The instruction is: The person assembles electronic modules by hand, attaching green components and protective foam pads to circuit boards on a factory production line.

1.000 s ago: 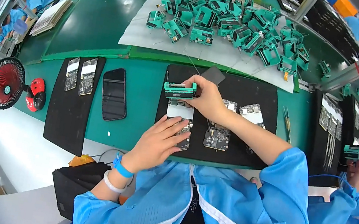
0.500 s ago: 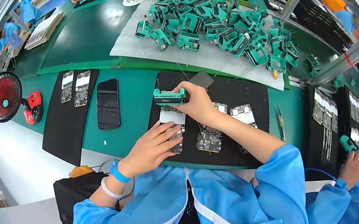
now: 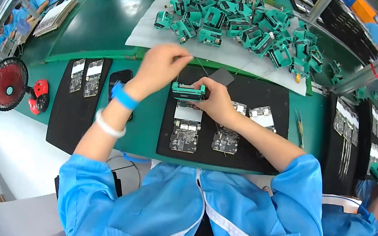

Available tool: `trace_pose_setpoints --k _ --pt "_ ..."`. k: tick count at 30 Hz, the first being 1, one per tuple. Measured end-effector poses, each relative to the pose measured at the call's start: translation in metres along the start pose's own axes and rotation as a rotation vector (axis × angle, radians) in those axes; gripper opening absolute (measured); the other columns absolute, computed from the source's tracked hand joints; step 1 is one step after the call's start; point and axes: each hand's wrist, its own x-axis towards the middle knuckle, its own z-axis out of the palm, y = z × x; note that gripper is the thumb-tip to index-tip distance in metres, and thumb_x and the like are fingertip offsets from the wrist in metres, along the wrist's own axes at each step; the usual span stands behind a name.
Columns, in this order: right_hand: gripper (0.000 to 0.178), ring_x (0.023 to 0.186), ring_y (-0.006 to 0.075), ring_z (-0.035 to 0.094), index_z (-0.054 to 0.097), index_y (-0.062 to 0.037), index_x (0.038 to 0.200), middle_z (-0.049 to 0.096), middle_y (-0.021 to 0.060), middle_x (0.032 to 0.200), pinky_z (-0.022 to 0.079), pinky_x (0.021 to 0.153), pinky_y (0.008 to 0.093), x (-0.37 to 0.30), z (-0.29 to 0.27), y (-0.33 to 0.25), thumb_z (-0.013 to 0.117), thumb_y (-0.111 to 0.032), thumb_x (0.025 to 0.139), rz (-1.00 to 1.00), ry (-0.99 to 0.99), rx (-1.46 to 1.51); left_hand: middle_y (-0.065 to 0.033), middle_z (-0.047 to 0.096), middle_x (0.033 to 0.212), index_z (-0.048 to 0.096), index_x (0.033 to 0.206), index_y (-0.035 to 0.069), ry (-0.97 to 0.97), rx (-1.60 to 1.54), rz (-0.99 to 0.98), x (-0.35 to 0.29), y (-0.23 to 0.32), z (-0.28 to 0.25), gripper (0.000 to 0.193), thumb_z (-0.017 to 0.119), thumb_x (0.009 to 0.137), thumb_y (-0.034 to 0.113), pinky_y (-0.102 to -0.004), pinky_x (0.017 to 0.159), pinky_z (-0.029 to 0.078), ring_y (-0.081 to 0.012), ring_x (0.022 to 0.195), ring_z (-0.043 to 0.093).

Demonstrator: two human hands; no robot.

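My right hand grips a green plastic housing with a dark slotted face, holding it at the upper end of a circuit board. That board has a pale blank patch below the housing and lies on a black mat. My left hand is raised left of and beyond the housing, thumb and forefinger pinched. A thin dark cable seems to run from this pinch down toward the housing. Right of the held piece lie another circuit board, partly under my right forearm, and a further board.
Many green housings are heaped on a white sheet at the back. Tweezers lie right of the mat. At left are two boards, a phone partly behind my arm, and a fan. Co-workers sit nearby.
My left hand has lifted off the circuit board and moved up and away, its fingers now pinched. My right hand still holds the housing in nearly the same place.
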Motion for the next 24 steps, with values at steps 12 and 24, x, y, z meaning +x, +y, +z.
trace_pose_setpoints --k 12,24 --pt "0.033 0.088 0.029 0.067 0.065 -0.0022 0.091 0.068 0.0166 0.089 0.052 0.077 0.0372 -0.006 0.008 0.004 0.084 -0.008 0.065 -0.244 0.195 -0.027 -0.0139 0.073 0.081 0.077 0.084 0.006 -0.551 0.283 -0.184 0.053 0.0 0.075 0.048 0.088 0.062 0.046 -0.0369 0.07 0.056 -0.0274 0.072 0.07" --pt "0.037 0.086 0.0255 0.065 0.063 -0.0033 0.096 0.065 0.0115 0.089 0.051 0.074 0.0346 -0.003 0.002 0.002 0.083 -0.004 0.065 -0.164 0.108 -0.058 -0.0032 0.068 0.081 0.066 0.102 -0.002 -0.139 -0.51 -0.226 0.054 0.007 0.039 0.034 0.083 0.074 0.003 -0.0239 0.064 0.049 -0.0091 0.071 0.061"
